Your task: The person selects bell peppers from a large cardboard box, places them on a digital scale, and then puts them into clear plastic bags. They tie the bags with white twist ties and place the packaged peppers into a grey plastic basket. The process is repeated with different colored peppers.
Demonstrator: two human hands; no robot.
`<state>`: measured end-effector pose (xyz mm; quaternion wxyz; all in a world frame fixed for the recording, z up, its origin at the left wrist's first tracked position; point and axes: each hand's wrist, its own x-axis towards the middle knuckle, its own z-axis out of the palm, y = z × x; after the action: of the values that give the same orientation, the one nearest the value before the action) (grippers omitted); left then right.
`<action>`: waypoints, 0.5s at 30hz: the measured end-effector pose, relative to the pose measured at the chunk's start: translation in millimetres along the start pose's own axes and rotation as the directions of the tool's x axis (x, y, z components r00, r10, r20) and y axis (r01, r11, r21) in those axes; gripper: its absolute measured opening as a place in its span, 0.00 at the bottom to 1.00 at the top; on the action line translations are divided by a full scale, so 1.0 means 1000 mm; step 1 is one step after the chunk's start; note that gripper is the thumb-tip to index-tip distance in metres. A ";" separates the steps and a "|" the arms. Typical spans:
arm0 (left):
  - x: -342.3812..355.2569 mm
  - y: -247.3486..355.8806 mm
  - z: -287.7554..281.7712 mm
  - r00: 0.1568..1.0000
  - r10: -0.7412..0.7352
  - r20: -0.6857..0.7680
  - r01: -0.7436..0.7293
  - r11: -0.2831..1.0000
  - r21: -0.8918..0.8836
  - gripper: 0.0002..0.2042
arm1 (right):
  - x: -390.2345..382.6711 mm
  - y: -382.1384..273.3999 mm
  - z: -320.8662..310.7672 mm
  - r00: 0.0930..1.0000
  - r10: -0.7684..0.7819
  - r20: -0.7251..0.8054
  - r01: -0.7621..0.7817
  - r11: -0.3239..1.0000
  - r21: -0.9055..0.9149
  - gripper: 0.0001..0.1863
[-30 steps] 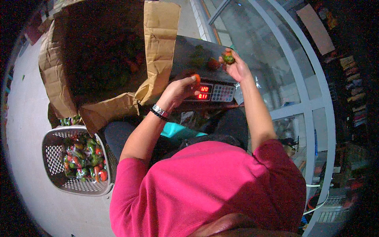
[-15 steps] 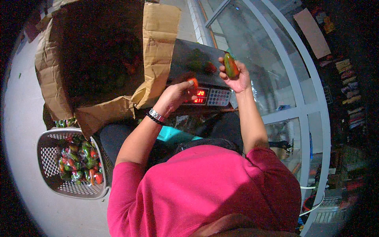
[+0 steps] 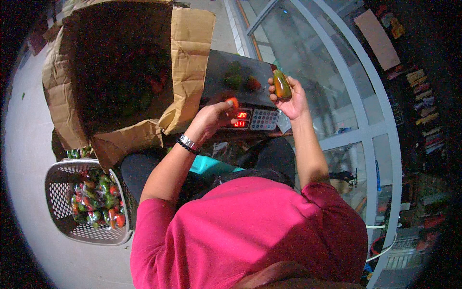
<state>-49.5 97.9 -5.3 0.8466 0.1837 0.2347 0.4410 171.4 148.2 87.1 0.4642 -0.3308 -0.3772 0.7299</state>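
Note:
In my right hand (image 3: 295,98), fingers closed round it, is a green and orange pepper (image 3: 281,85), raised at the right edge of the digital scale (image 3: 219,72). My left hand (image 3: 212,118), with a watch and a dark bracelet at its wrist, grips a red-orange pepper (image 3: 233,102) in front of the scale's lit red display (image 3: 240,119). On the dark weighing plate lie a green pepper (image 3: 234,77) and a red pepper (image 3: 253,83). A large open brown cardboard box (image 3: 190,62) stands left of the scale, its inside mostly too dark to make out.
At lower left a grey perforated basket (image 3: 54,192) holds several clear bags of red and green peppers (image 3: 96,200). A glass-paned metal frame (image 3: 353,106) rises on the right. Something turquoise (image 3: 211,164) shows between my legs.
The pepper in my right hand has turned, showing more of its orange side. My left hand has shifted slightly left and down with its pepper; the view has shifted a little.

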 end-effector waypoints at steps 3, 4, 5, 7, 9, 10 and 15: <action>0.009 -0.004 -0.011 1.000 0.006 0.000 -0.006 1.000 -0.005 0.14 | -0.002 -0.001 0.003 1.000 0.001 0.030 0.000 0.998 -0.055 0.20; 0.011 -0.005 -0.014 1.000 0.008 0.004 -0.008 1.000 -0.003 0.13 | -0.003 -0.002 0.008 1.000 0.003 0.015 -0.001 0.995 -0.096 0.20; 0.012 -0.007 -0.016 1.000 0.013 0.008 -0.013 1.000 0.003 0.13 | -0.003 -0.002 0.010 1.000 0.004 0.002 -0.004 0.991 -0.136 0.20; 0.007 -0.004 -0.008 1.000 0.014 0.019 -0.015 1.000 0.014 0.13 | 0.000 -0.003 0.006 1.000 0.024 0.014 -0.021 0.987 -0.157 0.20; -0.003 0.004 0.002 0.999 -0.006 0.037 0.006 1.000 0.021 0.14 | 0.005 -0.003 0.001 1.000 0.029 -0.004 -0.029 0.985 -0.170 0.20; -0.006 0.006 0.004 0.999 -0.016 0.046 0.015 1.000 0.024 0.14 | 0.008 -0.003 -0.001 0.999 0.024 -0.028 -0.029 0.985 -0.171 0.20; 0.003 -0.001 -0.006 1.000 0.015 0.002 -0.015 0.998 0.068 0.14 | 0.015 0.001 0.004 0.996 -0.038 -0.082 0.022 0.984 -0.179 0.20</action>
<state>-51.2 100.6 -11.3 0.8366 0.2147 0.2476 0.4390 162.3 161.0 86.2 0.4594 -0.3960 -0.4257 0.6715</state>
